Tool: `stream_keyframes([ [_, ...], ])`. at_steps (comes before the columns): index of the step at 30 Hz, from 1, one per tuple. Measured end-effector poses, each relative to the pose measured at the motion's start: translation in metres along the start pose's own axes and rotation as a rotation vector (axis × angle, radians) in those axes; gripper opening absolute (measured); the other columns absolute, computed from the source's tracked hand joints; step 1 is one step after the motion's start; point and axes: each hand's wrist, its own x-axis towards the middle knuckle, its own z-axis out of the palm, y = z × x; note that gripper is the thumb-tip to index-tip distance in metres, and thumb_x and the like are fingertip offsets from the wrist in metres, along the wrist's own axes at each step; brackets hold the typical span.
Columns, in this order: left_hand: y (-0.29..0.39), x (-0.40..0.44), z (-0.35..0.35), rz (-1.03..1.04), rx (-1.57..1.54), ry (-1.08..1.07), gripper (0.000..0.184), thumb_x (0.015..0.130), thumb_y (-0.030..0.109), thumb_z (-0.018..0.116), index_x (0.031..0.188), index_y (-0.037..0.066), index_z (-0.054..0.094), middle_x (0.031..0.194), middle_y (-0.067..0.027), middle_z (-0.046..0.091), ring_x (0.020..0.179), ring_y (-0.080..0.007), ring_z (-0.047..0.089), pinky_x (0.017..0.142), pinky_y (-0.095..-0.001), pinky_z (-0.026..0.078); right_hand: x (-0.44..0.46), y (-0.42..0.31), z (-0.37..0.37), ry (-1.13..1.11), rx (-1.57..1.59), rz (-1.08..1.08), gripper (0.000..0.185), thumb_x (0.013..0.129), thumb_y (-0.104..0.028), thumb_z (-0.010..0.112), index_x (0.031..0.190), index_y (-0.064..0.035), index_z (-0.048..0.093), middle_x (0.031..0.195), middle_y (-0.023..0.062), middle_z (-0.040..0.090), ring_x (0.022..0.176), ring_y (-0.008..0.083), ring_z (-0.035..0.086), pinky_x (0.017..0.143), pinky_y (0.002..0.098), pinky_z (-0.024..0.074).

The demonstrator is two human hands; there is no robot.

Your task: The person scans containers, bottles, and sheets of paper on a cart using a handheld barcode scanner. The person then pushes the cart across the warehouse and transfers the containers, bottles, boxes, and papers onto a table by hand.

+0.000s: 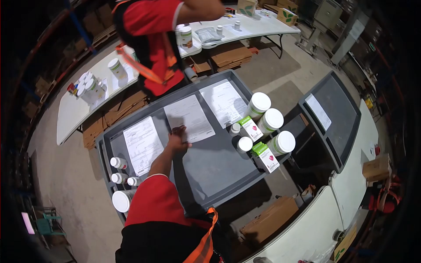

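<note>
Middle printed sheet [190,115]: flat on gray cart [215,175], center of frame. Left hand [179,139] at its lower-left edge, fingers loosely spread, no object visible in grasp; contact unclear. Left sheet [142,147] and right sheet [222,103] flank it. Green-white cartons [266,158], white-lidded tubs [281,143]: cart's right end. Small white bottles [118,163]: left end. Co-worker [151,52]: upper left, beyond cart.
</note>
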Motion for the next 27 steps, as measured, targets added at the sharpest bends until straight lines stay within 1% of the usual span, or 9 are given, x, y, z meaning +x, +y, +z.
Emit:
stream_keyframes([
  [3,0.006,0.006,-0.002,-0.056,-0.075,0.064,0.079,0.075,0.035,0.081,0.143,0.011,0.047,0.147,-0.0088,0.048,0.137,-0.0319,0.042,0.106,-0.0551,0.035,0.006,-0.002,0.000,-0.016,0.005,-0.027,0.030,0.087,-0.007,0.066,0.114,0.0031,0.063,0.110,0.0163,0.063,0.095,0.0308,0.059,0.087,0.0469,0.0472],
  [4,0.010,0.006,-0.001,-0.071,-0.058,0.141,0.058,0.079,0.020,0.075,0.133,0.011,0.054,0.136,-0.0084,0.057,0.127,-0.0311,0.051,0.097,-0.0527,0.042,0.006,-0.003,0.000,-0.022,0.008,-0.034,0.030,0.087,-0.007,0.066,0.115,0.0032,0.063,0.110,0.0163,0.063,0.094,0.0307,0.059,0.086,0.0469,0.0473],
  [7,0.014,0.011,-0.003,-0.138,-0.057,0.180,0.045,0.078,0.010,0.068,0.122,0.010,0.059,0.126,-0.0097,0.062,0.118,-0.0324,0.057,0.091,-0.0490,0.048,0.009,-0.006,-0.001,-0.034,0.006,-0.051,0.030,0.087,-0.007,0.066,0.115,0.0034,0.063,0.109,0.0161,0.063,0.093,0.0303,0.060,0.085,0.0466,0.0477],
  [8,0.020,0.010,-0.001,-0.120,-0.118,0.335,0.039,0.076,0.002,0.061,0.115,0.008,0.060,0.116,-0.0131,0.066,0.107,-0.0358,0.062,0.085,-0.0471,0.052,0.009,-0.006,-0.001,-0.041,0.004,-0.052,0.030,0.087,-0.007,0.066,0.115,0.0034,0.063,0.109,0.0161,0.063,0.093,0.0302,0.060,0.085,0.0465,0.0478],
  [11,0.035,0.013,-0.014,-0.232,-0.261,0.418,0.042,0.075,0.002,0.061,0.117,0.007,0.061,0.110,-0.0156,0.067,0.100,-0.0378,0.064,0.085,-0.0480,0.052,0.007,-0.008,-0.002,-0.040,-0.003,-0.056,0.030,0.088,-0.007,0.066,0.115,0.0036,0.062,0.108,0.0159,0.064,0.092,0.0298,0.060,0.084,0.0462,0.0481],
  [14,0.049,0.010,-0.039,-0.093,-0.291,0.626,0.043,0.074,0.000,0.061,0.117,0.007,0.062,0.105,-0.0179,0.067,0.094,-0.0409,0.065,0.082,-0.0493,0.052,0.005,-0.011,-0.004,-0.049,-0.009,-0.060,0.030,0.088,-0.007,0.065,0.116,0.0038,0.062,0.107,0.0158,0.064,0.091,0.0294,0.060,0.084,0.0459,0.0484],
  [19,0.034,0.027,-0.106,-0.258,-0.331,0.939,0.037,0.077,0.000,0.064,0.114,0.005,0.064,0.099,-0.0241,0.069,0.090,-0.0451,0.066,0.078,-0.0479,0.053,0.005,-0.014,-0.012,-0.061,-0.010,-0.051,0.030,0.088,-0.007,0.065,0.116,0.0041,0.062,0.106,0.0156,0.064,0.089,0.0287,0.061,0.082,0.0455,0.0489],
  [23,0.025,0.048,-0.171,-0.294,-0.384,1.177,0.026,0.084,0.005,0.065,0.110,0.002,0.063,0.090,-0.0236,0.068,0.083,-0.0425,0.068,0.073,-0.0466,0.051,0.001,-0.013,-0.018,-0.061,-0.009,-0.045,0.030,0.089,-0.007,0.064,0.117,0.0043,0.062,0.105,0.0154,0.065,0.087,0.0282,0.061,0.081,0.0451,0.0493],
  [27,0.082,0.050,-0.172,-0.124,-0.484,1.143,0.019,0.086,0.006,0.065,0.103,0.001,0.062,0.080,-0.0205,0.067,0.071,-0.0356,0.068,0.067,-0.0430,0.052,-0.009,-0.012,-0.026,-0.059,-0.014,-0.042,0.030,0.089,-0.007,0.064,0.117,0.0045,0.062,0.104,0.0152,0.065,0.086,0.0277,0.061,0.080,0.0448,0.0497],
])
